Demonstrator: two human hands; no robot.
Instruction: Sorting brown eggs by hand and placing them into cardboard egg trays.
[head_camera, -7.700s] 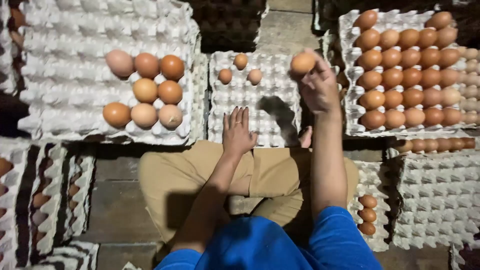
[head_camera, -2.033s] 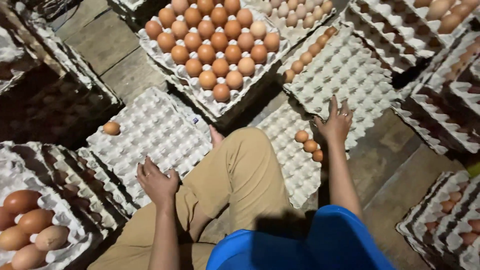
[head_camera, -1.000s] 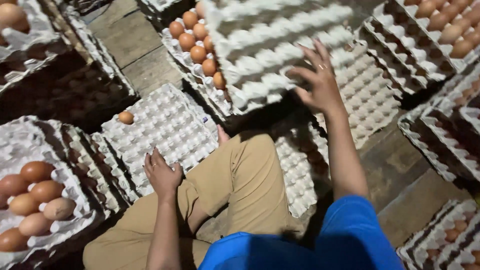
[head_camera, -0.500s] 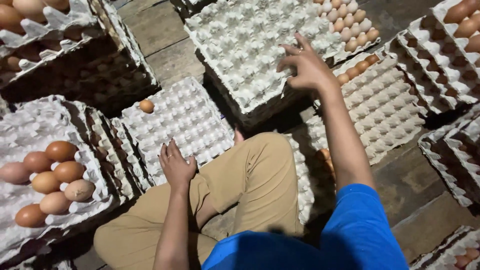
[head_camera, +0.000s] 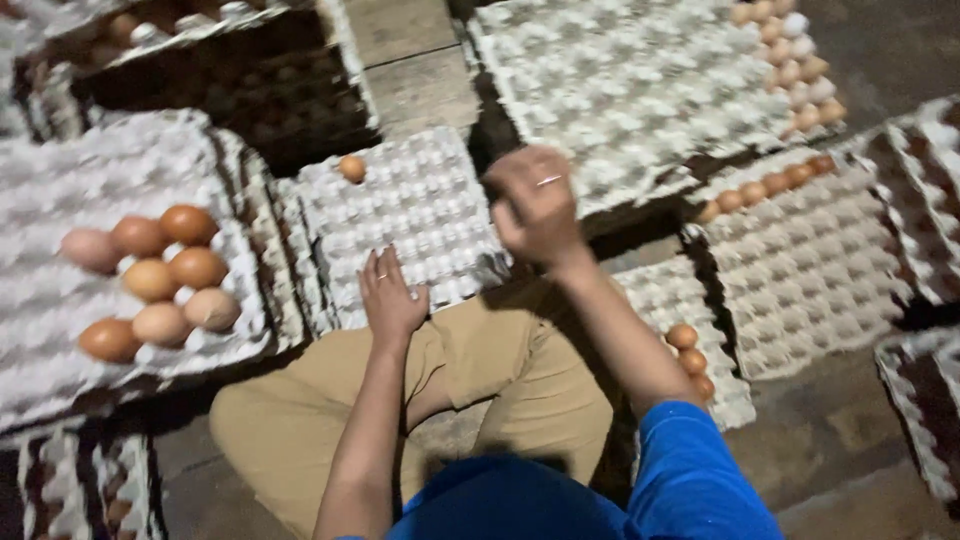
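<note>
The right hand (head_camera: 535, 205) is raised in front of the person, blurred, its fingers curled inward with a thin ring on one of them; whether it grips anything cannot be told. It hangs over the near edge of a large empty egg tray (head_camera: 625, 90) of grey moulded pulp, dimpled all over, which lies on top of a filled layer whose pale brown eggs (head_camera: 795, 60) peek out at the far right corner. The left hand (head_camera: 388, 295) lies flat and spread, fingers apart, on the near edge of a smaller pulp tray (head_camera: 410, 220) that carries a single brown egg (head_camera: 351, 167) at its far side. Below it the person's knees in tan trousers (head_camera: 480, 390) are folded on the wooden floor (head_camera: 420, 70). To the left, a stacked tray (head_camera: 60, 240) holds seven smooth eggs, brown to pinkish. To the right, three eggs (head_camera: 690, 360) sit on a tray beside the blue sleeve (head_camera: 690, 470).
</note>
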